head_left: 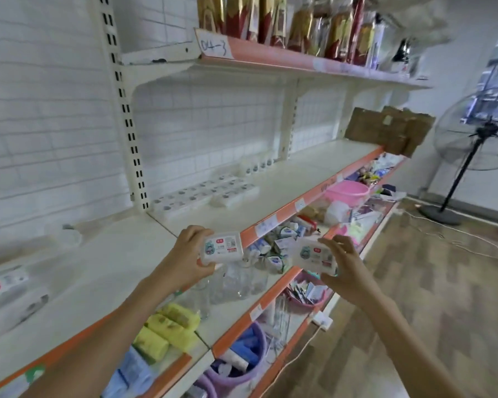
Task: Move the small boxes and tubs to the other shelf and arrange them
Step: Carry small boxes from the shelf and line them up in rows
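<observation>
White shelf (270, 191); each hand grips small, seemingly translucent box (223, 247).

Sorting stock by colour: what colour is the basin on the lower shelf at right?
Pink: the basin shows best in the head view, the only one.

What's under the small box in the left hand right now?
Under the small box in the left hand, clear glass jars stand on the lower shelf. The box and hand cover part of them.
</observation>
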Demonstrator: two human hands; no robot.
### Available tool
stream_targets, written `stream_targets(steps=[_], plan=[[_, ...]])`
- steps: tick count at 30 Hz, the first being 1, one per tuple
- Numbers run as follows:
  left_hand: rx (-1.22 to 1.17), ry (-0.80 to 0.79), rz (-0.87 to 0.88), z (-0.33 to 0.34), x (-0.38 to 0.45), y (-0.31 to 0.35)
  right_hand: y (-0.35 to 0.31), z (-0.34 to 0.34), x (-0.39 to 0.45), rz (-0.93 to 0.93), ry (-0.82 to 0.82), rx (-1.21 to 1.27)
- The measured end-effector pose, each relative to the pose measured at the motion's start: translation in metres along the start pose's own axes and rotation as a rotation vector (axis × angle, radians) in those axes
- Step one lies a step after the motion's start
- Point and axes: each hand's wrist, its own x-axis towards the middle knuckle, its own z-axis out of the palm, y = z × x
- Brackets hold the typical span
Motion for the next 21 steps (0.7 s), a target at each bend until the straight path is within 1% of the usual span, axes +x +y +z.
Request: stream_targets(steps=[6, 13, 19, 21], plan=[[0.022, -0.041, 0.028, 0.036, 0.067, 0.0, 0.046, -0.014, 0.041, 0.02, 0.01, -0.009], [-0.001, -0.029, -0.013, 0.069, 0.157, -0.021, 0.079, -0.026, 0.145, -0.034, 0.058, 0.019], [-0.019, 0.05, -0.013, 0.074, 0.222, -0.043, 0.086, -0.026, 0.243, -0.077, 0.071, -0.036], [-0.02, 0.067, -0.043, 0.074, 0.233, -0.052, 0.085, -0.019, 0.267, -0.098, 0.059, -0.058]])
